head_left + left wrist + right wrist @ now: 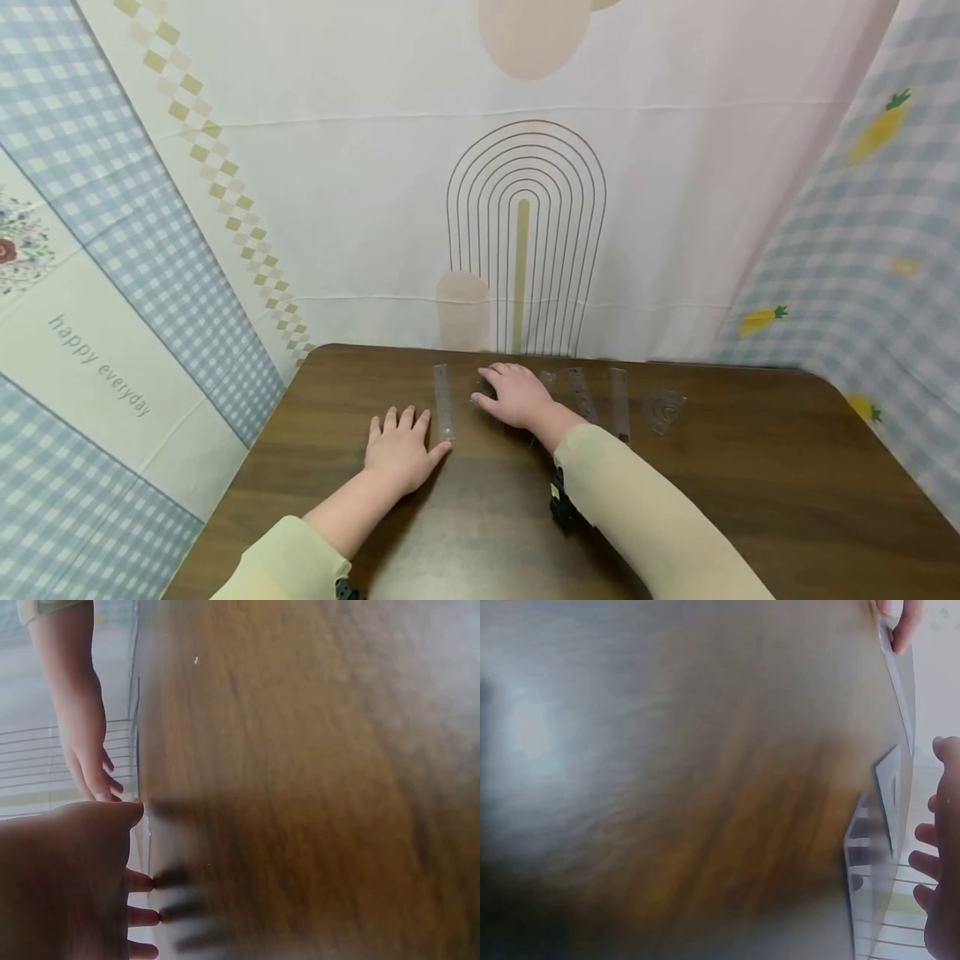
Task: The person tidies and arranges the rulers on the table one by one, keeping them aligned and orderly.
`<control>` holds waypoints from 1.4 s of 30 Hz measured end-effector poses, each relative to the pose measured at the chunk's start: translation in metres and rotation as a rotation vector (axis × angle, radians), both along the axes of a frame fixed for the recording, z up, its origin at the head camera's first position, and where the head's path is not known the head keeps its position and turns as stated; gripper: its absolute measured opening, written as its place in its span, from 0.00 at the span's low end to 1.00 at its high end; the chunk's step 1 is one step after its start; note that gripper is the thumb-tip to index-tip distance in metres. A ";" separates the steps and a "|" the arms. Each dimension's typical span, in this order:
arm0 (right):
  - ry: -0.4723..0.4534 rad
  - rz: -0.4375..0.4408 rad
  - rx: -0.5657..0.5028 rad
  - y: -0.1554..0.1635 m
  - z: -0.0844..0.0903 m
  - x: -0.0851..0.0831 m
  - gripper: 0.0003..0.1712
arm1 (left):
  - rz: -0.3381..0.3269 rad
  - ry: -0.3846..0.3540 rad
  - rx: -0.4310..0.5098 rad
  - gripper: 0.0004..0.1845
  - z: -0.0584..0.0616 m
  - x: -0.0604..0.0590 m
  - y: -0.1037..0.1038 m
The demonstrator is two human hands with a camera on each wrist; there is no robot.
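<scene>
Several clear plastic rulers lie in a row near the far edge of the brown table (pixel 750 500). My left hand (pixel 403 448) lies flat on the wood, and its thumb touches the near end of the leftmost clear ruler (pixel 443 402). That ruler (pixel 897 682) and the thumb tip also show in the right wrist view. My right hand (pixel 516 395) rests with relaxed fingers over a clear set square (pixel 889 796), which the hand mostly hides in the head view. The left wrist view is blurred and shows both hands at the table's edge.
To the right of my right hand lie two more clear rulers (pixel 582 394) (pixel 618 405) and a clear protractor (pixel 663 409). Patterned cloth walls stand close behind and on both sides of the table.
</scene>
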State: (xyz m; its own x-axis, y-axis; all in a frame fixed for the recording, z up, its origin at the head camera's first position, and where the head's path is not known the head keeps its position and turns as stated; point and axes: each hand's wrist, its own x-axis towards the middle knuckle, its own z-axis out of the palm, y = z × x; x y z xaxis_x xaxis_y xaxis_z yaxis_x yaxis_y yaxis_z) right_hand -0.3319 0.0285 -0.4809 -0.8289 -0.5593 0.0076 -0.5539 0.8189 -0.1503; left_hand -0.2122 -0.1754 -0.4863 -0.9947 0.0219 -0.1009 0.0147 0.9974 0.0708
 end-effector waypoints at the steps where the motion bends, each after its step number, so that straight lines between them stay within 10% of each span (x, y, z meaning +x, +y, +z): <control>1: -0.004 0.001 0.001 -0.002 0.000 -0.002 0.38 | 0.002 0.002 -0.004 0.42 0.000 -0.001 0.000; 42: -0.047 -0.045 0.079 -0.081 -0.004 -0.031 0.39 | 0.019 -0.011 -0.022 0.42 0.001 -0.010 0.004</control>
